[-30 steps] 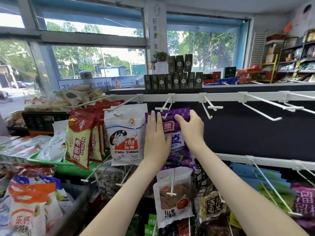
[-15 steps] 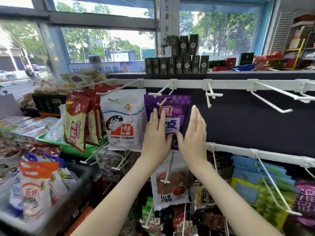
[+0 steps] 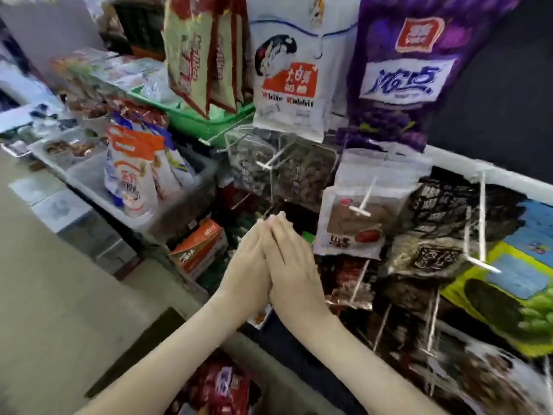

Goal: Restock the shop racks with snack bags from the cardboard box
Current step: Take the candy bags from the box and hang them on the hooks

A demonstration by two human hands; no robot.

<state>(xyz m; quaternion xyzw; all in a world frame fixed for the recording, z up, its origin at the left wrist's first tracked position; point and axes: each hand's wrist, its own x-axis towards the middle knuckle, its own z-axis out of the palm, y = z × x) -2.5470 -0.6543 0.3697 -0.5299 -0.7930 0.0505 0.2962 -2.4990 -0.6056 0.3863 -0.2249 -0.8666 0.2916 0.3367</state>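
Biggest thing in front of me is the rack (image 3: 505, 85), a dark flat backboard with white rails running across it. The snack bags are hanging off it in rows so the fronts are facing whoever's shopping.

Up top a glossy purple bag (image 3: 398, 76) is dangling next to a white rabbit-candy bag (image 3: 293, 70) and some red-and-cream pouches (image 3: 197, 55). They're all crinkly plastic, flat and floppy, so they're drooping straight down from their punched tops. Lower down, dark foil packs (image 3: 446, 205) and a clear-window bag (image 3: 353, 223) of brownish stuff are crowding the next rail.

Off to the side a grey bin (image 3: 191, 205) is propping up orange-and-white bags (image 3: 131, 175), probably because they're too bulky to hang.

The cardboard box (image 3: 269, 393) is sitting right under my forearms, I think, though the edges are blurring out. Shiny red bags (image 3: 223, 387) are lying in it, so there's more stock waiting there.

My left hand (image 3: 244, 271) and right hand (image 3: 294, 265) are pressing flat together, palm to palm, fingers straight, in front of the lower rack. No grip on anything, as far as I'm seeing; nothing's poking out from between the palms.

Smallest bits: thin white wire hooks (image 3: 360, 202) are sticking out toward me, each ending in a little crossbar that's stopping bags from sliding off. I'm guessing the box is where I'm heading next.
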